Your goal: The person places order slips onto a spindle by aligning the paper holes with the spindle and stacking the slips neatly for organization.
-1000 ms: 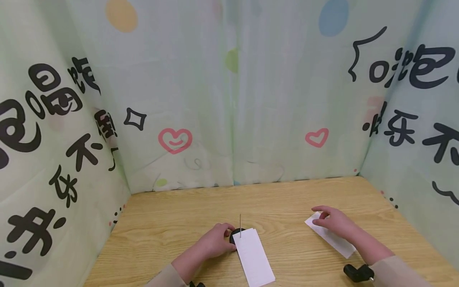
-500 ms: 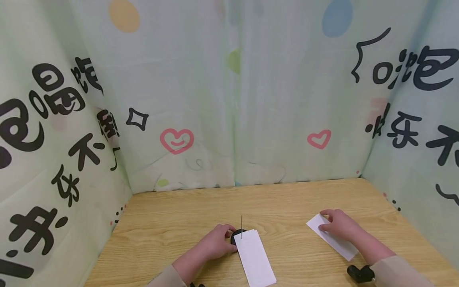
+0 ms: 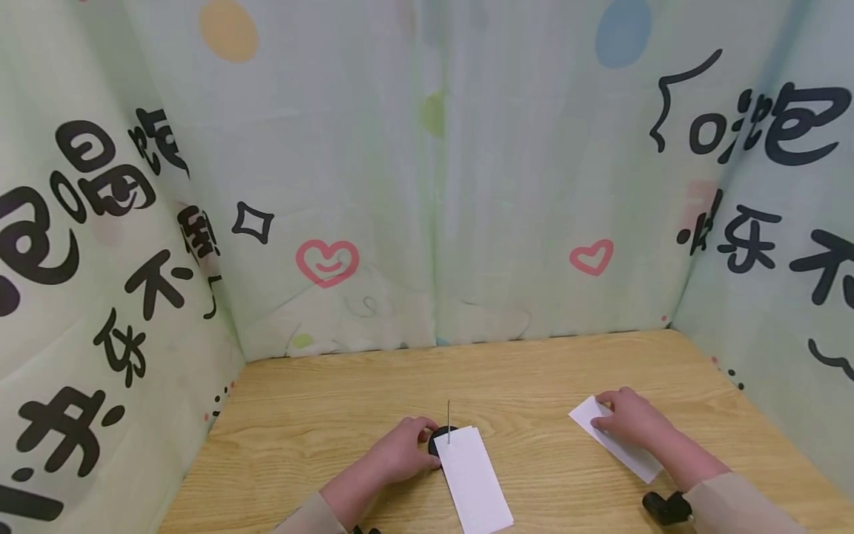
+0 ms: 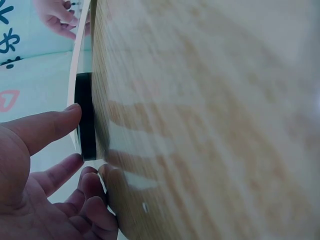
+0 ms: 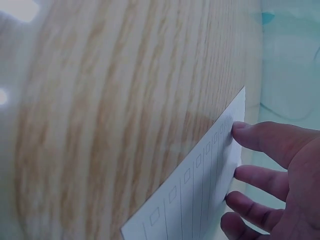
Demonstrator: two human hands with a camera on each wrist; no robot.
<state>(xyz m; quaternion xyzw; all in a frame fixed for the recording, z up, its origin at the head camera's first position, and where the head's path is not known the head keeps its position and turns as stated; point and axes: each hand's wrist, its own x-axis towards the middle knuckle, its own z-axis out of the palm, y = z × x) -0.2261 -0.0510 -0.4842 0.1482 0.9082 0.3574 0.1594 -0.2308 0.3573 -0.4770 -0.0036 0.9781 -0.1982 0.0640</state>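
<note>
A bill spike with a black round base (image 3: 434, 443) and an upright thin metal rod (image 3: 448, 415) stands on the table. White paper slips (image 3: 472, 478) lie over its base, with the rod coming up through their far end. My left hand (image 3: 404, 451) holds the base from the left, thumb and index finger at its rim (image 4: 86, 117). Farther right, my right hand (image 3: 630, 419) pinches a separate white slip (image 3: 617, 445) by its edge. Ruled lines and small checkboxes show on that slip (image 5: 187, 185) in the right wrist view, the thumb (image 5: 242, 131) against its face.
The wooden table (image 3: 320, 400) is enclosed by printed curtains (image 3: 507, 185) at the back and both sides. A black wrist device (image 3: 667, 509) sits by the right sleeve (image 3: 734, 504).
My right hand has shifted slightly along the slip and brought its fingers closer together at the edge. The left hand and bill spike have stayed in place.
</note>
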